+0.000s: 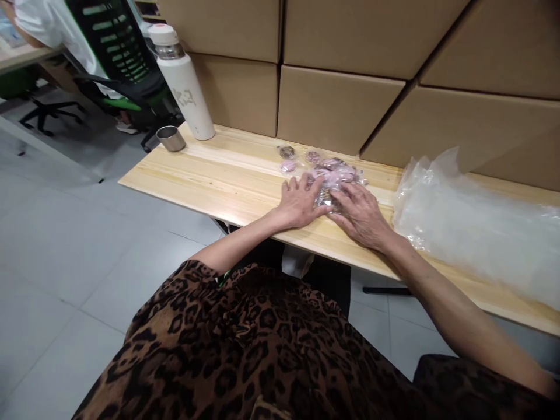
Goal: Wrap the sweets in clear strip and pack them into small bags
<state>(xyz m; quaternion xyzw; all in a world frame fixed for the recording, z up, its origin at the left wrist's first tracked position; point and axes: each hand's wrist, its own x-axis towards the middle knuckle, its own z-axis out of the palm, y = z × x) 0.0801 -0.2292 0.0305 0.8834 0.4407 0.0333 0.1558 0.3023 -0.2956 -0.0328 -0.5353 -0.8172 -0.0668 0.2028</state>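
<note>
Both of my hands rest on a wooden table [210, 181], side by side. My left hand [300, 201] lies flat with fingers spread, its fingertips touching a small clear packet [326, 200] between the hands. My right hand [361, 214] presses on the same packet from the right. Just beyond the fingers lies a loose pile of small pink items in clear wrappers [335, 172]. Two more wrapped pieces [287, 158] sit apart at the pile's left. Whether either hand grips the packet is hidden by the fingers.
A heap of clear plastic bags [472, 224] covers the table's right part. A white bottle [184, 81] and a small metal cup [170, 138] stand at the far left corner. Cardboard boxes [336, 105] wall the back. An office chair [118, 58] stands on the grey floor at left.
</note>
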